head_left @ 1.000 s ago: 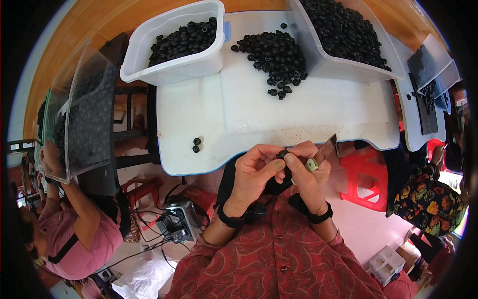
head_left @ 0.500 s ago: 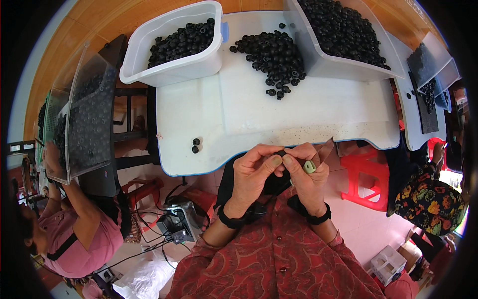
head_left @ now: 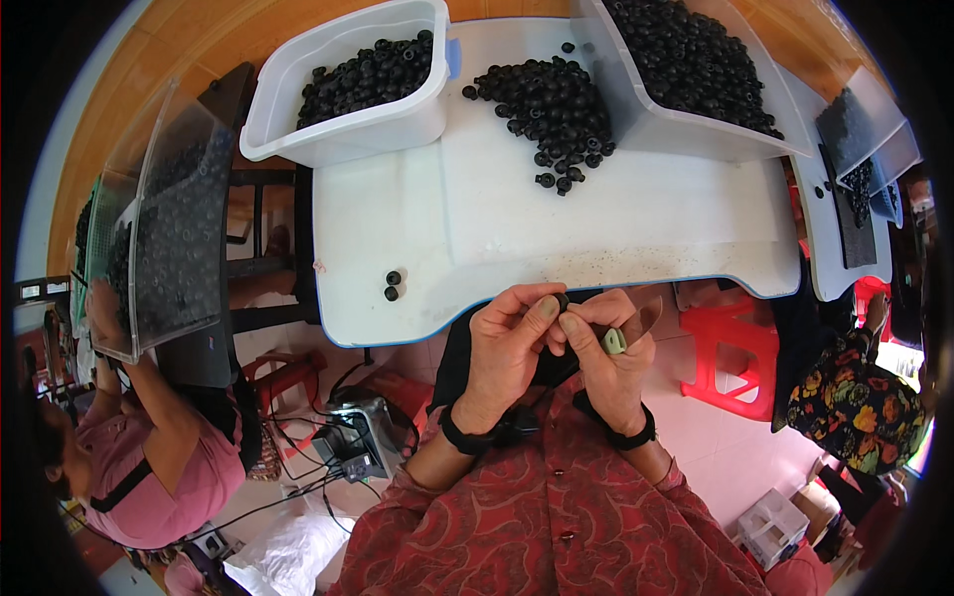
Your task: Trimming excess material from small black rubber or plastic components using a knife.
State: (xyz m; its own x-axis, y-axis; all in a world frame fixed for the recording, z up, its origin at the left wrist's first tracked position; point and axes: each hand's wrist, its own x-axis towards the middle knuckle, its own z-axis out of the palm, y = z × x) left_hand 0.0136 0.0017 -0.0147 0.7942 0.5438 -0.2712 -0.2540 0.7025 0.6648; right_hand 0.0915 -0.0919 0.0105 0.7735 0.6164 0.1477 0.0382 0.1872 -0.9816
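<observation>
Just off the table's front edge, my left hand [head_left: 507,343] pinches a small round black part [head_left: 561,301] between thumb and fingers. My right hand [head_left: 608,348] is closed round a small knife with a pale green handle [head_left: 614,342]; its blade [head_left: 651,314] sticks out past my fingers, toward the right. The right thumb and forefinger come close to the black part, but whether they touch it is hidden. Two like black parts [head_left: 393,286] lie at the table's left front. Farther back is a loose pile of black parts [head_left: 552,109].
A white tub [head_left: 288,149] of black parts stands at the table's [head_left: 397,219] back left, a larger clear bin [head_left: 686,139] at back right. At left a person in pink [head_left: 169,462] works by a clear box [head_left: 179,238]. A red stool [head_left: 730,358] stands right.
The black part shows more above my left fingertips. My right thumb has shifted slightly left and down, and the knife has turned a little.
</observation>
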